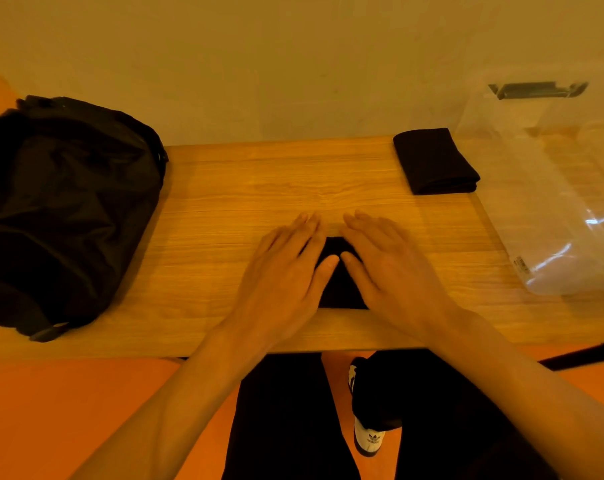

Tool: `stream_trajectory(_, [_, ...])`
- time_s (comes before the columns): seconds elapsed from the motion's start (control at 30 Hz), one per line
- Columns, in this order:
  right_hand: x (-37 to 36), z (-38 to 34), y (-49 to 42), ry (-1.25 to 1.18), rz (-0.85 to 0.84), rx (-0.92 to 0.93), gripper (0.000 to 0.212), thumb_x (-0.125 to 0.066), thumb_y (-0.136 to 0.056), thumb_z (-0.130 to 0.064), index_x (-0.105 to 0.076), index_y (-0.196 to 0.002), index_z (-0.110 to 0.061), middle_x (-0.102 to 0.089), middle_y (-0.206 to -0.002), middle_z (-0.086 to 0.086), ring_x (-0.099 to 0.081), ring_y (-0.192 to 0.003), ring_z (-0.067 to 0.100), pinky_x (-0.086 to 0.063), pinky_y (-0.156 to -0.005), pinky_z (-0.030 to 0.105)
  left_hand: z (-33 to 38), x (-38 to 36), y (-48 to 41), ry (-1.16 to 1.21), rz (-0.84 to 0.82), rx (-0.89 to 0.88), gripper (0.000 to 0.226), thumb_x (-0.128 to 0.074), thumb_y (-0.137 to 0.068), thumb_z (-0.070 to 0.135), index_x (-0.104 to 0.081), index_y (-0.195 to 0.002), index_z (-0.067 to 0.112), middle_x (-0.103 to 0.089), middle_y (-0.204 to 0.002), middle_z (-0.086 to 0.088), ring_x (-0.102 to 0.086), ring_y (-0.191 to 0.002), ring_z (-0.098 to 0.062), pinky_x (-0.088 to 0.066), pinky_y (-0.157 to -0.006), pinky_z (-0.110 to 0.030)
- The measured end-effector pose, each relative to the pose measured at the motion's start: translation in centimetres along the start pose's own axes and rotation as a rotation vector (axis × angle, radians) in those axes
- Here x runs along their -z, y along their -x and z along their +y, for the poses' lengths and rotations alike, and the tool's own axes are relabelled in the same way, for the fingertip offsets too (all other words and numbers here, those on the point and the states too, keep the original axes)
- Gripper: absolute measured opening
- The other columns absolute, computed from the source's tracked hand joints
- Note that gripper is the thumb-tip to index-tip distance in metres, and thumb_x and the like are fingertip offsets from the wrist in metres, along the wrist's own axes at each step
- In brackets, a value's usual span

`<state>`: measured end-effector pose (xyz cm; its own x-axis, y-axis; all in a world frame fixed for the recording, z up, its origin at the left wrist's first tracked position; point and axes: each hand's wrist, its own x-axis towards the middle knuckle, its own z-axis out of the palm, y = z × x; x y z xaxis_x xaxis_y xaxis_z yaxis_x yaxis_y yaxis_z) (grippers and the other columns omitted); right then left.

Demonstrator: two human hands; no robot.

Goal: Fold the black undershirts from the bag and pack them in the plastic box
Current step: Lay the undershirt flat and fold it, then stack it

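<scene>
As our flat left hand (279, 275) and right hand (394, 268) pressed the folded black undershirt (342, 292), wooden tabletop (241, 188) abutted beige wall (293, 46).

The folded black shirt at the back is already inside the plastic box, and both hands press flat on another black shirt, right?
No. The head view shows the folded shirt lying on the table beside the plastic box, not inside it. The left hand and right hand do press flat on another black shirt.

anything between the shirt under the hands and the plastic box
Nothing visible: only bare table lies between the shirt and the box. The other folded shirt sits farther back, off that line.
</scene>
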<state>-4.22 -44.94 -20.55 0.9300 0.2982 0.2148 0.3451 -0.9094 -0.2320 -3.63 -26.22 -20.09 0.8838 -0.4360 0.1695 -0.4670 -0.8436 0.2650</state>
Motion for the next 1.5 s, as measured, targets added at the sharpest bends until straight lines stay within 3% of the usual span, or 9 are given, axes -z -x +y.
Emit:
stream_trajectory(0.07, [-0.8, -0.6, 0.2, 0.098, -0.123, 0.026, 0.065, -0.013, -0.105, -0.047, -0.027, -0.157, -0.012, -0.024, -0.165, 0.008, -0.014, -0.154, 0.019, -0.005, -0.124, 0.035, -0.6, -1.0, -0.1, -0.044, -0.117, -0.022, 0.076, 0.005, -0.1, 0.061, -0.006, -0.162, 0.019, -0.002, -0.17, 0.001, 0.005, -0.155, -0.008, 0.003, -0.126, -0.03])
stream_trajectory(0.17, [-1.9, -0.2, 0.2, 0.098, -0.179, -0.024, 0.075, 0.001, -0.099, -0.055, -0.01, -0.161, -0.014, -0.01, -0.168, 0.005, 0.0, -0.155, 0.014, 0.004, -0.124, 0.033, -1.7, -2.1, -0.4, -0.037, -0.166, -0.029, 0.085, 0.016, -0.093, 0.069, 0.004, -0.162, 0.02, 0.01, -0.169, 0.004, 0.017, -0.153, -0.003, 0.006, -0.127, -0.032])
stream_trajectory(0.5, [-2.3, 0.2, 0.2, 0.006, -0.151, -0.121, 0.077, -0.003, -0.096, -0.059, -0.021, -0.16, -0.018, -0.031, -0.163, 0.003, -0.026, -0.149, 0.018, -0.009, -0.116, 0.027, -2.6, -2.1, -1.2, 0.012, -0.194, 0.014, 0.071, -0.012, -0.103, 0.06, -0.009, -0.163, 0.021, -0.007, -0.17, 0.004, 0.001, -0.155, -0.006, 0.003, -0.125, -0.028])
stream_trajectory(0.63, [-2.1, 0.6, 0.0, -0.1, -0.156, -0.136, 0.072, -0.014, -0.098, -0.059, -0.028, -0.158, -0.022, -0.037, -0.158, -0.001, -0.032, -0.143, 0.017, -0.021, -0.118, 0.033, -2.4, -1.8, -2.0, 0.006, -0.219, 0.037, 0.061, -0.021, -0.108, 0.05, -0.017, -0.161, 0.023, -0.014, -0.169, 0.005, -0.01, -0.154, -0.011, -0.004, -0.123, -0.032])
stream_trajectory(0.73, [-1.1, 1.1, -0.4, -0.242, -0.162, -0.158, 0.055, -0.038, -0.105, -0.046, -0.038, -0.154, -0.021, -0.045, -0.152, -0.001, -0.037, -0.139, 0.016, -0.025, -0.114, 0.028, -3.1, -0.3, -3.1, 0.115, -0.27, 0.028, 0.055, -0.03, -0.107, 0.048, -0.035, -0.155, 0.022, -0.032, -0.159, 0.006, -0.029, -0.144, -0.012, -0.022, -0.12, -0.032])
stream_trajectory(0.9, [1.5, 2.5, -2.3, -0.322, -0.2, -0.239, 0.046, -0.061, -0.097, -0.042, -0.054, -0.139, -0.026, -0.059, -0.132, -0.006, -0.051, -0.122, 0.008, -0.038, -0.095, 0.021, -5.5, 1.9, -5.1, 0.211, -0.287, 0.082, 0.044, -0.058, -0.1, 0.041, -0.057, -0.14, 0.022, -0.053, -0.128, 0.005, -0.052, -0.116, -0.01, -0.042, -0.094, -0.022])
stream_trajectory(1.03, [2.6, 3.3, -4.0, -0.493, -0.331, -0.346, 0.048, -0.077, -0.085, -0.041, -0.061, -0.128, -0.028, -0.063, -0.118, -0.011, -0.058, -0.113, 0.007, -0.046, -0.081, 0.018, -5.9, 2.6, -6.4, 0.304, -0.454, 0.175, 0.034, -0.064, -0.095, 0.045, -0.062, -0.127, 0.033, -0.059, -0.117, 0.011, -0.055, -0.09, -0.003, -0.042, -0.07, -0.02])
stream_trajectory(1.3, [4.2, 3.6, -5.5, -0.472, -0.614, -0.369, 0.047, -0.078, -0.083, -0.042, -0.061, -0.124, -0.025, -0.058, -0.111, -0.008, -0.054, -0.105, 0.01, -0.044, -0.079, 0.024, -5.7, 4.0, -7.9, 0.344, -0.632, 0.189, 0.027, -0.073, -0.088, 0.043, -0.072, -0.106, 0.023, -0.069, -0.107, 0.002, -0.06, -0.101, -0.016, -0.048, -0.087, -0.034])
stream_trajectory(1.5, [4.4, 3.9, -4.7, -0.563, -0.599, -0.391, 0.025, -0.076, -0.087, -0.039, -0.068, -0.103, -0.022, -0.063, -0.107, -0.004, -0.058, -0.101, 0.012, -0.047, -0.082, 0.027, -4.8, 4.4, -7.0, 0.627, -0.542, 0.287, 0.024, -0.068, -0.093, 0.034, -0.068, -0.11, 0.016, -0.072, -0.11, 0.0, -0.065, -0.102, -0.01, -0.047, -0.08, -0.018])
